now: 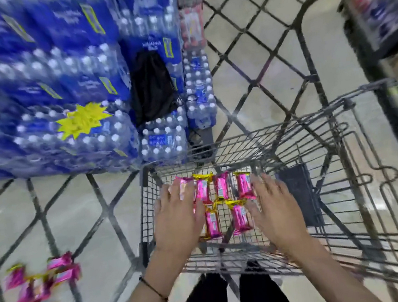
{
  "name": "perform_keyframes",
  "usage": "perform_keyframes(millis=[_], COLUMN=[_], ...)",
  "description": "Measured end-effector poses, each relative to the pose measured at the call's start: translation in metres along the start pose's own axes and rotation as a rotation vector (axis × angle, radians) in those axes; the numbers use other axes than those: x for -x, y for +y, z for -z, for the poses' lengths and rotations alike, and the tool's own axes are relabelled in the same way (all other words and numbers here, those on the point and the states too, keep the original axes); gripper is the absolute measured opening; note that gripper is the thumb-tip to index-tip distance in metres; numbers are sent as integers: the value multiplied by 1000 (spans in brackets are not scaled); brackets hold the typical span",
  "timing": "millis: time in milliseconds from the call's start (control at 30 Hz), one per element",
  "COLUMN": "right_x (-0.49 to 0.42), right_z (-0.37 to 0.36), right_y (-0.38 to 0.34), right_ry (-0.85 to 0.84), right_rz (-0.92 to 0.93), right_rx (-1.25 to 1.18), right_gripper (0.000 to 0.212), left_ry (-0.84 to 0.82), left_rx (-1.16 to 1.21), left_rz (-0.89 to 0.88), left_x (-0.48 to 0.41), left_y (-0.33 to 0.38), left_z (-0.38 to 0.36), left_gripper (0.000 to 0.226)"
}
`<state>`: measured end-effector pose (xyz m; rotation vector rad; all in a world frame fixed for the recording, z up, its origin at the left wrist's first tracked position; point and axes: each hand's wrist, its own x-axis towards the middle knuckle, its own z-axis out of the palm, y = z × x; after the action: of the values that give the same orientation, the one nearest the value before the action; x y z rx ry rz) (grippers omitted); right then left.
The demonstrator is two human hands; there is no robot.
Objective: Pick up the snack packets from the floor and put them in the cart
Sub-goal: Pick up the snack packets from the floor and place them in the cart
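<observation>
Several pink snack packets with yellow ends (pixel 223 193) lie in two rows on the wire bottom of the grey cart (pixel 322 185). My left hand (pixel 176 219) reaches into the cart with straight fingers resting on the leftmost packet (pixel 184 186). Straight-fingered too, my right hand (pixel 275 206) lies at the right side of the rows, touching the packets there. More pink packets (pixel 34 291) are scattered on the floor at the lower left, blurred.
Stacked packs of water bottles (pixel 60 92) in blue wrap fill the upper left, with a black bag (pixel 151 89) on them. A dark flat panel (pixel 298 193) lies in the cart's right part. Shelving (pixel 384 15) stands at the upper right. The floor has a dark diamond pattern.
</observation>
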<state>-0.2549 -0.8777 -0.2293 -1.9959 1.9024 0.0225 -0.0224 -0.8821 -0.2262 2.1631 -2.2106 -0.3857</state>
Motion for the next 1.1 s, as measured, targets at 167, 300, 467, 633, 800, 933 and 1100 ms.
perform_keyframes(millis=[167,300,467,633,800,933,1100], right_x=[19,32,34,52,96,136,204], right_z=[41,60,65,55,39,17,-31], right_y=[-29,-50,-80,-137,-202,-241,-307], right_ry=[128,144,74,44,22,8,-85], right_rz=[140,289,497,771,1052,1202,1401], right_rx=[9,11,49,80,105,77,184], right_gripper=[61,57,57,58,58,55,61], left_ry=[156,277,426,489,537,586,589], left_rx=[33,42,60,46,-8,4,25], left_rz=[41,110,330,604,874,1028,1253], left_x=[44,80,132,201,291,353,439], left_y=[-12,-16,-24,-32,-40,-51,-78], left_z=[44,67,79,77,79,75,60], left_gripper=[46,46,43,48,49,50,48])
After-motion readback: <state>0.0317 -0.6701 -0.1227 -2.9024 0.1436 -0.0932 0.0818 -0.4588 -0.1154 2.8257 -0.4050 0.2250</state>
